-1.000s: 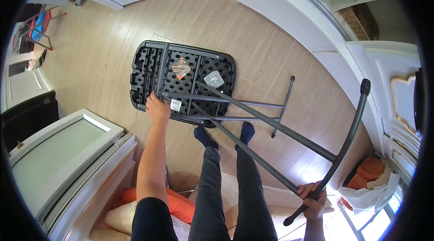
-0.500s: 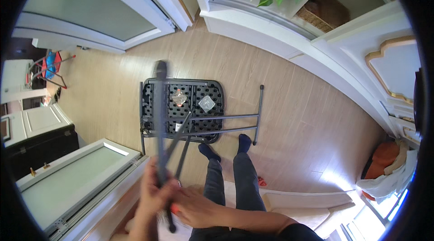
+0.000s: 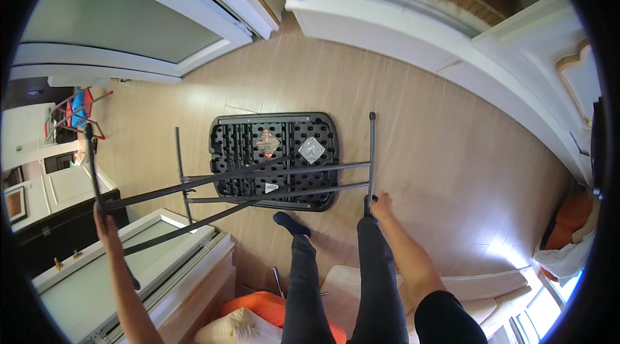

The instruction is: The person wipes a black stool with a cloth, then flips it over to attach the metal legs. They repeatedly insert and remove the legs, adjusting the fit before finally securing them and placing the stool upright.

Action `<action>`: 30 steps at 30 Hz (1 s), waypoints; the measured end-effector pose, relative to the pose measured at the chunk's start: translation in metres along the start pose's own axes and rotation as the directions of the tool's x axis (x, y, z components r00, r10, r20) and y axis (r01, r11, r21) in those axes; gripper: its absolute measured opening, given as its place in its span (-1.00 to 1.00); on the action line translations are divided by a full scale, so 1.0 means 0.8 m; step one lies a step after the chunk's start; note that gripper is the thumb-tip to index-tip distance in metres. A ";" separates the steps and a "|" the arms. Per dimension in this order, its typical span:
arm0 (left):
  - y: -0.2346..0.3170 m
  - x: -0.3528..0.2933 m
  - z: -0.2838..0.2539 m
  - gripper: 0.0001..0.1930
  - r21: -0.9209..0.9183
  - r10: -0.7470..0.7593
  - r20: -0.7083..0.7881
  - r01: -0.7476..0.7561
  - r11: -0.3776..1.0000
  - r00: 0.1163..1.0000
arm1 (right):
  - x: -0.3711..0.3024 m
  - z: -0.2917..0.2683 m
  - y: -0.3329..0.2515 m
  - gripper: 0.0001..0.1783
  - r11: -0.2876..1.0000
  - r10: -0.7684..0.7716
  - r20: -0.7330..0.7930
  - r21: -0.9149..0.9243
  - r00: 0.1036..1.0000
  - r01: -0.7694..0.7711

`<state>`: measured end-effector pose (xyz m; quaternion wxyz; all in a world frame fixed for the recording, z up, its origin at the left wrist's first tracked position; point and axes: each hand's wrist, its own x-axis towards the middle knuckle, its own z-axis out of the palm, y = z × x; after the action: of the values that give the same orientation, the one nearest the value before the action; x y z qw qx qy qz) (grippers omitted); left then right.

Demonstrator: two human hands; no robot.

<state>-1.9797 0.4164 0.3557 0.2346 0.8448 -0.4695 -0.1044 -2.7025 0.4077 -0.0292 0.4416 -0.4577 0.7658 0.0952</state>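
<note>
A black folding table (image 3: 223, 144) lies on the floor with its ribbed underside up, a small clear packet (image 3: 312, 150) and an orange-marked label (image 3: 267, 143) on it. Two dark metal leg frames stretch across it. At far left, my left hand (image 3: 108, 231) is closed on the crossbar of the left leg frame (image 3: 161, 197), which is swung out toward me. My right hand (image 3: 382, 207), fingers curled, is at the near end of the right leg frame's crossbar (image 3: 372, 150), beside my right foot. The fingertips there are partly hidden.
A white frosted-glass door panel (image 3: 123, 253) stands at lower left, close to my left arm. Behind my legs are an orange cushion (image 3: 261, 305) and a cream sofa (image 3: 445, 286). A white cabinet (image 3: 387, 40) lines the far side.
My hands have parted: the left moved far left with the leg frame, now spread lower, and the right went to the right-hand crossbar. The tabletop appears slightly farther right.
</note>
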 end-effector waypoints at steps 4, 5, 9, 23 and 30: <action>-0.065 0.045 0.025 -0.49 0.093 -0.159 -0.040 0.162 0.982 0.986 | 0.101 0.027 0.049 -0.23 0.978 0.189 -0.019 -0.083 0.982 -0.190; -0.087 0.052 0.033 -0.50 0.097 -0.118 -0.126 0.131 0.987 0.985 | 0.119 0.042 0.049 -0.23 0.981 0.191 -0.006 -0.042 0.982 -0.191; -0.168 0.084 0.023 -0.51 0.074 -0.264 -0.166 0.279 0.958 0.950 | 0.163 0.117 0.042 -0.30 0.947 0.164 0.099 0.264 0.982 -0.185; -0.255 0.114 0.068 -0.49 0.032 -0.284 -0.082 0.288 0.957 0.955 | 0.159 0.182 0.016 -0.62 0.574 0.230 0.233 0.752 0.945 -0.325; -0.247 0.102 0.067 -0.51 -0.004 -0.232 -0.146 0.234 0.972 0.962 | 0.092 0.096 0.032 -0.66 0.375 0.001 0.329 0.875 0.944 -0.305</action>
<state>-1.8101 0.4200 0.2150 0.2485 0.9011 -0.3491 -0.0663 -2.6913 0.4189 -0.1379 0.7100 -0.0457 0.6606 -0.2397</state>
